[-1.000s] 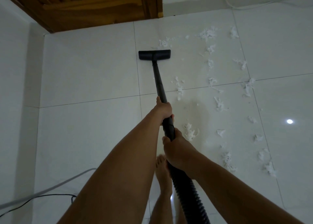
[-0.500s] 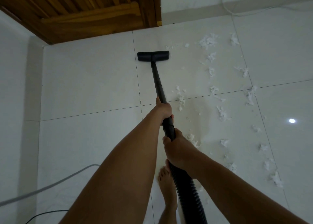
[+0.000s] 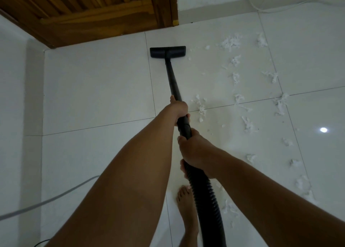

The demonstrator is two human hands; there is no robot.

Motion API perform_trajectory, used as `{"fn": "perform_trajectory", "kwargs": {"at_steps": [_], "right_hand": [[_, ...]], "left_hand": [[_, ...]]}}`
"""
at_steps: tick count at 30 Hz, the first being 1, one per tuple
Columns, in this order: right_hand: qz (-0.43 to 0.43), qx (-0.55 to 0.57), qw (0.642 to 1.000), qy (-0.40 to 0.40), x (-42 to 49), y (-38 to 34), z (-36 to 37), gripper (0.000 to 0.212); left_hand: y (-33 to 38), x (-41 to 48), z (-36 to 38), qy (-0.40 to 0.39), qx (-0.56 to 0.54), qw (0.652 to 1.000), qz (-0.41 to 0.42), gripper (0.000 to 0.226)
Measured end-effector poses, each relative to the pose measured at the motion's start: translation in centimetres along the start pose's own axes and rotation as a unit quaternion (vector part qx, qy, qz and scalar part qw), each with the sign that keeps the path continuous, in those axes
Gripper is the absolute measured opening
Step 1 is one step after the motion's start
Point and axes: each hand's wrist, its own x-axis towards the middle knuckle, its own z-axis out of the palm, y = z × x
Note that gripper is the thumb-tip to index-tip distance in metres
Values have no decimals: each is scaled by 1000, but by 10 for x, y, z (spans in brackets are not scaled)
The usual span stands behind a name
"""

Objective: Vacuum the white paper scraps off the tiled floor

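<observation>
Left hand (image 3: pixel 178 109) and right hand (image 3: pixel 194 151) grip our vacuum wand (image 3: pixel 173 78); the floor nozzle (image 3: pixel 167 52) has cleared its patch, paper scraps (image 3: pixel 230 43) remain rightward.

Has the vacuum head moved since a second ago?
Yes. The vacuum head has slid forward, away from the person, narrowing the gap to the wooden door frame.

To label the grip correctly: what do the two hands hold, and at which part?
The left hand grips the vacuum's rigid black tube; the right hand grips lower, where tube meets ribbed hose.
</observation>
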Motion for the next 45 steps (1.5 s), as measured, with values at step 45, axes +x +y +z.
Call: {"fn": "perform_trajectory", "kwargs": {"at_steps": [45], "right_hand": [[33,34,999,-11,5,-89,-3,30]], "left_hand": [[79,22,-28,-10,39,999,3,65]]}}
